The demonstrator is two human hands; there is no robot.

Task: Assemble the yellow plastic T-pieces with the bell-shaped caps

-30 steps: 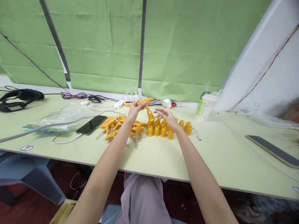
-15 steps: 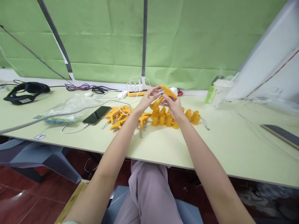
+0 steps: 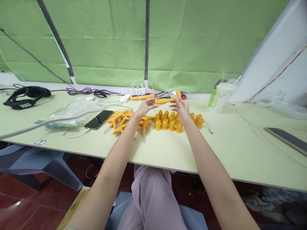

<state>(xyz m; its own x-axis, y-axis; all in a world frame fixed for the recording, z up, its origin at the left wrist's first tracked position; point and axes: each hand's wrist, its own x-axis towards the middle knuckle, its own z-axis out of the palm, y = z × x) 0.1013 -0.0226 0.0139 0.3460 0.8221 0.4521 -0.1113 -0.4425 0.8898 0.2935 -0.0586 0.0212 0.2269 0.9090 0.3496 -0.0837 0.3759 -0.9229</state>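
Grips one cone-fitted yellow plastic corkscrew in closed right hand, cannot tell about half-curled left hand, leaves yellow metal-spiral corkscrews and yellow plastic cones unpaired mid-frame.

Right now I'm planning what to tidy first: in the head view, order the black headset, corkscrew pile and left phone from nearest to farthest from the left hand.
1. Corkscrew pile, just below the left hand.
2. Left phone, beyond the pile.
3. Black headset, far left.

bright, even light over table; dim beneath; glare on floor tiles; edges stretched; fine detail soft.
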